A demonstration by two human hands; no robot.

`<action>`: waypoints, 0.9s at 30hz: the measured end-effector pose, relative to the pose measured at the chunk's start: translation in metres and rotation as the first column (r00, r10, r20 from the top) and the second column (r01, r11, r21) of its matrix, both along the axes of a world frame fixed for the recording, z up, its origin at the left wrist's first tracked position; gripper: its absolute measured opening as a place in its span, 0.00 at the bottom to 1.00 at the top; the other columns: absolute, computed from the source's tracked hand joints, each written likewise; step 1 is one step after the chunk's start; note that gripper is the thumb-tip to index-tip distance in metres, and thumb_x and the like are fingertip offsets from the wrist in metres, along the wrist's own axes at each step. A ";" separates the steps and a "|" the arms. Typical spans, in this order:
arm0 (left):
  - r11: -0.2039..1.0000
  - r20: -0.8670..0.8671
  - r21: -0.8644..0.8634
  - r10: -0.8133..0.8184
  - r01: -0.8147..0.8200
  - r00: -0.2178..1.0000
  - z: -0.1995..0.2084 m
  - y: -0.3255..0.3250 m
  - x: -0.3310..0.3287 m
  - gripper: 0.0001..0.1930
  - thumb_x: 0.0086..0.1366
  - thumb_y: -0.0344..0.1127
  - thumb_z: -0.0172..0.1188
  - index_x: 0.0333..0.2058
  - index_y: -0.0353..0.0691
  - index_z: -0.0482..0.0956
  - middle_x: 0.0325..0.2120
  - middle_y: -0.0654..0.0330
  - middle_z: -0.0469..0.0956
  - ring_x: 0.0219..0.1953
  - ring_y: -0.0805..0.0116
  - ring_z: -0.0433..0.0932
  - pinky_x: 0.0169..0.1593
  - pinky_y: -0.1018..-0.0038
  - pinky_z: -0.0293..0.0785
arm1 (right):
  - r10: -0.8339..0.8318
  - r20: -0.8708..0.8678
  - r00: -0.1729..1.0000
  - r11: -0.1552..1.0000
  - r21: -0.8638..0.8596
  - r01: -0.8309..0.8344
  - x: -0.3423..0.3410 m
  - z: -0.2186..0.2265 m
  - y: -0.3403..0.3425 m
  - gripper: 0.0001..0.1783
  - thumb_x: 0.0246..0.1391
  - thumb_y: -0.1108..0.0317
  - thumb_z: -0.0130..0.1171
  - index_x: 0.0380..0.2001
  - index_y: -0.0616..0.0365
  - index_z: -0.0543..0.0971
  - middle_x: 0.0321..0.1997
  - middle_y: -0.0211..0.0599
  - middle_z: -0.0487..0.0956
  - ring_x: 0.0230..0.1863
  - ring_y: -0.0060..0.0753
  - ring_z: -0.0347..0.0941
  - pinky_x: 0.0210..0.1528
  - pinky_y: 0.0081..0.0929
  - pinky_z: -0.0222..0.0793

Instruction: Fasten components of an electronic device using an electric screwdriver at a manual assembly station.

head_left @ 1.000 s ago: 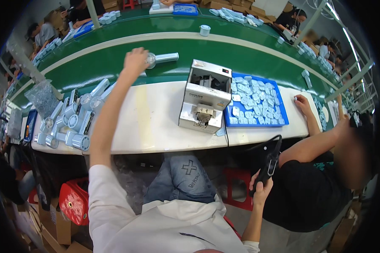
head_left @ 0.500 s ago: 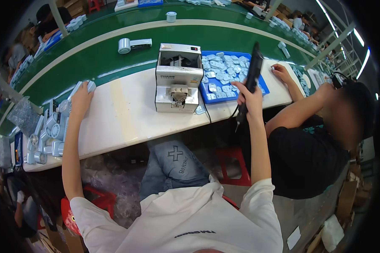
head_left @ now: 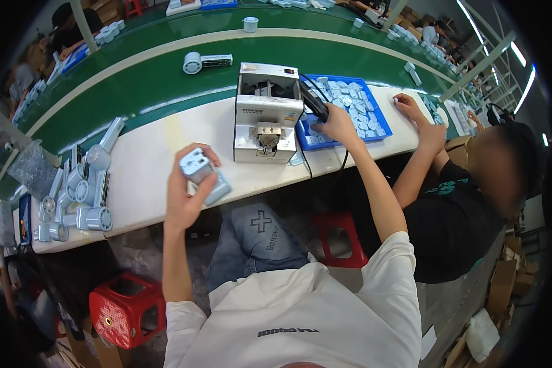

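Observation:
My left hand (head_left: 187, 195) is shut on a pale blue-grey handheld fan part (head_left: 203, 175), held over the front of the white bench. My right hand (head_left: 335, 124) grips a black electric screwdriver (head_left: 313, 100) with its cable hanging down, next to the white screw feeder box (head_left: 265, 111). Behind the right hand lies a blue tray (head_left: 380, 126) filled with several small pale parts.
A pile of several pale fan bodies (head_left: 80, 187) lies at the bench's left. One fan body (head_left: 205, 61) rests on the green conveyor (head_left: 141, 80). A co-worker in black sits at right, a hand (head_left: 411, 107) on the bench. Red stools (head_left: 121, 310) stand below.
My left hand came back from the pile at left holding a fan part. My right hand lowered the screwdriver toward the feeder box and tray.

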State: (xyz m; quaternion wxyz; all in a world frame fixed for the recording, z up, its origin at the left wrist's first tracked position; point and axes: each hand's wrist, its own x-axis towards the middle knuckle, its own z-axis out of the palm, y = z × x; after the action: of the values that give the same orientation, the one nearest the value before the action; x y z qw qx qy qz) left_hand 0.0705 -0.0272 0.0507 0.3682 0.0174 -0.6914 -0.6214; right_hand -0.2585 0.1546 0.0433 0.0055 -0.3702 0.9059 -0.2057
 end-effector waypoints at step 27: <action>0.891 0.061 -0.040 -0.450 0.453 0.891 -0.019 0.032 -0.021 0.28 0.54 0.54 0.65 0.42 0.37 0.70 0.30 0.64 0.75 0.31 0.74 0.72 0.36 0.78 0.67 | 0.836 0.118 0.535 0.494 -0.587 -0.642 0.170 0.048 0.010 0.18 0.34 0.68 0.69 0.31 0.62 0.77 0.30 0.37 0.82 0.26 0.32 0.79 0.29 0.20 0.70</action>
State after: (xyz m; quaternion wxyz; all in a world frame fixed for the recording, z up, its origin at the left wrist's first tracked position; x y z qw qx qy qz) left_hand 0.0500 0.0047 0.0318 0.1965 -0.1378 -0.7018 -0.6707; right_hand -0.0883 0.1648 0.0916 0.1839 -0.6699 0.5479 -0.4661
